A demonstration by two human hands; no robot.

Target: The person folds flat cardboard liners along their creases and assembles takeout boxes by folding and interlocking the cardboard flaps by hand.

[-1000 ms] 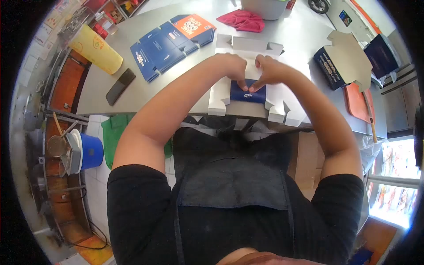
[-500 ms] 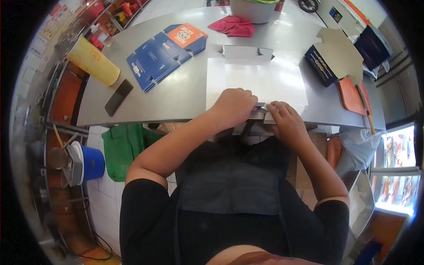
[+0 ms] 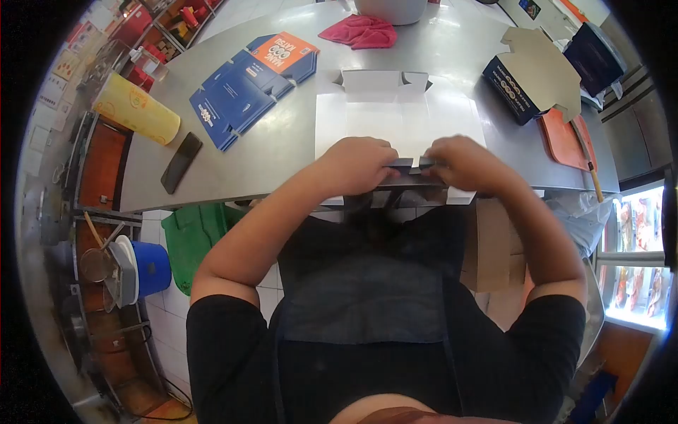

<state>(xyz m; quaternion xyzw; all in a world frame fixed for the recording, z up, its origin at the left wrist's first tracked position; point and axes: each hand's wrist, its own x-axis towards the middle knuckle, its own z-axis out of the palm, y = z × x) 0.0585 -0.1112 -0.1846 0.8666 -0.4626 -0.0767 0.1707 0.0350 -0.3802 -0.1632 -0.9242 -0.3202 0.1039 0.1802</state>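
Note:
An unfolded white carton (image 3: pixel 381 116) lies inside-up at the table's near edge, its far wall raised with small side tabs. My left hand (image 3: pixel 360 164) pinches the near flap of the carton from the left. From the right, my right hand (image 3: pixel 462 164) grips the same flap, with its fingers bent round the edge. Between the two hands a short stretch of the raised near flap shows. The fingertips of both hands are partly hidden behind the flap.
Flat blue cartons (image 3: pixel 244 92) lie left on the steel table (image 3: pixel 282 152), near a phone (image 3: pixel 181 162) and a yellow cup (image 3: pixel 136 108). A pink cloth (image 3: pixel 358 32) is at the back. To the right are an open box (image 3: pixel 510 92) and an orange board (image 3: pixel 565 141) with a knife.
The carton's near flap, earlier folded inward with its blue side showing, is now held up at the table edge. Both hands have come back toward my body; the right fingers have closed on the flap.

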